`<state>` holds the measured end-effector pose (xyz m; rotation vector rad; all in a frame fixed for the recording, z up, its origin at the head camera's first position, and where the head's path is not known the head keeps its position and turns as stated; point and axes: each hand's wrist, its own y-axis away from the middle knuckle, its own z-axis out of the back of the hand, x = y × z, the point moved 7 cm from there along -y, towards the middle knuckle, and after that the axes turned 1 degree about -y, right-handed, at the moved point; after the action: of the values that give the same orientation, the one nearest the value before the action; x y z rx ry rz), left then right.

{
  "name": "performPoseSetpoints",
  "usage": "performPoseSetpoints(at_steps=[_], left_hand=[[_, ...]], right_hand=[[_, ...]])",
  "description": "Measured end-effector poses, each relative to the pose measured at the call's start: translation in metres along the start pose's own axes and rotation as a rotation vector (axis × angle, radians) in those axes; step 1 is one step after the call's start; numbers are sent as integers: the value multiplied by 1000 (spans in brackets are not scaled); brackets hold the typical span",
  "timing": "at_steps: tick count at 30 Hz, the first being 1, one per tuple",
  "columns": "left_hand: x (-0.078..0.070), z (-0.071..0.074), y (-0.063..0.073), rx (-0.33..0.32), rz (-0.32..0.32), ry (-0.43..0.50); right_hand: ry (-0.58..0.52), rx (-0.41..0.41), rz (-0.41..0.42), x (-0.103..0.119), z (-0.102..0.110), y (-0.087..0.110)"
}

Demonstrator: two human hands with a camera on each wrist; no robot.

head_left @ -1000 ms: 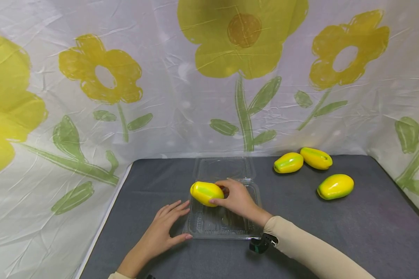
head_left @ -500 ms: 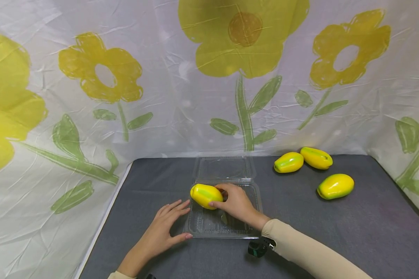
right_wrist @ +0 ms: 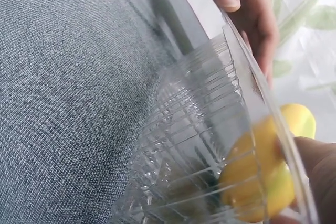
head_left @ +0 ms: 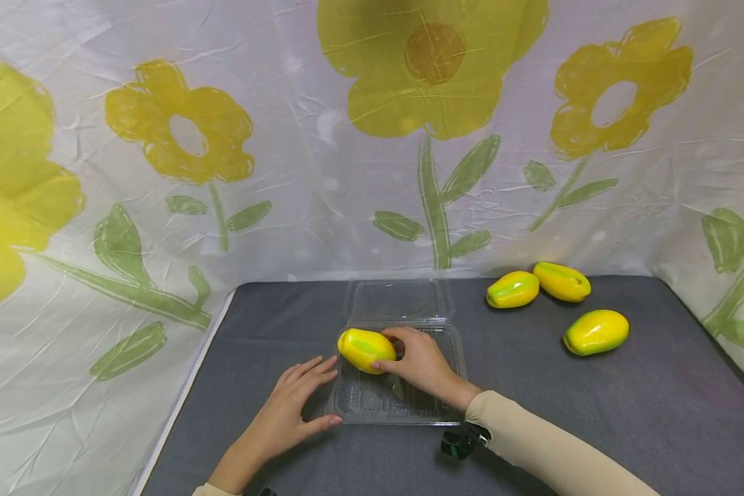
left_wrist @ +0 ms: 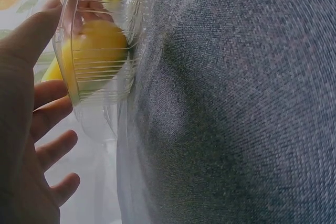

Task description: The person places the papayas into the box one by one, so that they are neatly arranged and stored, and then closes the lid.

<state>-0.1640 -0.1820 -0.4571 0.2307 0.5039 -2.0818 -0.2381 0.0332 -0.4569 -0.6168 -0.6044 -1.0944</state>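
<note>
My right hand (head_left: 424,362) grips one end of a yellow-green papaya (head_left: 362,349), thumb on the near side and fingers behind. The papaya lies on its side within the back left part of a clear plastic clamshell container (head_left: 372,413), whose lid (head_left: 399,301) is folded back flat. Through the ribbed wall in the left wrist view, the papaya (left_wrist: 100,51) shows low in the container. My left hand (head_left: 288,410) is spread at the container's left side, fingertips and thumb right at the rim.
Three more papayas lie on the dark grey table (head_left: 521,399) at the right: two side by side (head_left: 512,289) near the back edge, another papaya (head_left: 596,332) closer in. A white cloth (head_left: 310,193) with printed flowers hangs behind the table.
My right hand has lowered the papaya slightly into the container, mostly in the first half second. The left hand and the other papayas have stayed in place.
</note>
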Motion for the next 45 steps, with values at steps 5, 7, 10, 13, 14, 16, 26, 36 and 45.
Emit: performPoseSetpoints(at_steps=[5,7,10,13,14,16,26,36,45], left_hand=[[0,0,0,-4,-5,1],[0,0,0,0,-1,0],[1,-1,0,2,4,-2],[1,-1,0,3,3,-4],[1,-1,0,3,2,-4],[0,0,0,1,0,-6],[0,-1,0,-1,-5,-8],[0,-1,0,-1,-10,-6],[-1,0,0,-1,-11,-10]], right_hand=[[-5,9,4,1,1,1],[-9,11,2,1,1,1],[-10,15,9,2,1,2],[-7,19,16,3,1,2],[-5,20,18,3,1,2],[7,15,20,4,1,2],[62,-24,14,0,0,0],[61,-14,19,2,3,2],[79,-19,13,2,7,3]])
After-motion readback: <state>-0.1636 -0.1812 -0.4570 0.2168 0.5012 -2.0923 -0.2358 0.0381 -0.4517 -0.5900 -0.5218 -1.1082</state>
